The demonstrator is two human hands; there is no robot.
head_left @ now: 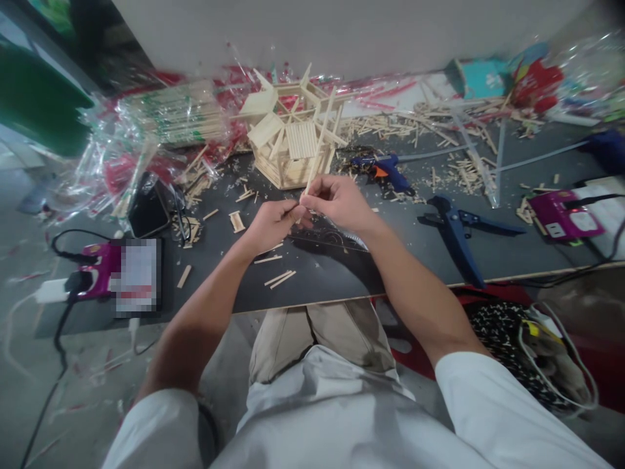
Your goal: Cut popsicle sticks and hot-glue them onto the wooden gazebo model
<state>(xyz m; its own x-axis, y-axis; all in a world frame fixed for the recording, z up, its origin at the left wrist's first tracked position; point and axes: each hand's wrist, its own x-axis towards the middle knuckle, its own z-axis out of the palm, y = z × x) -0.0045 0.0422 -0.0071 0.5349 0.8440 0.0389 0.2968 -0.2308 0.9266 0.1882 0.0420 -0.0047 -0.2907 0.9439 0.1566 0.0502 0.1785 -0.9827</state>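
A long thin wooden stick [322, 133] slants up and away from my two hands above the dark table. My right hand [339, 200] pinches it near its lower end. Closed around that same lower end is my left hand [273, 221], its fingertips meeting those of the right; the very tip of the stick is partly hidden by fingers. Just behind stands a many-sided model building [286, 163] made of wooden sticks, with slatted panels on its sides. The upper part of the held stick overlaps this model in view.
A blue glue gun [390, 170] and blue cutters [456, 231] lie on the right. Cut stick pieces [280, 279] are scattered about the table [312, 286]. At left are plastic-wrapped stick bundles [170, 114], a phone [139, 273] and a purple power strip [95, 270].
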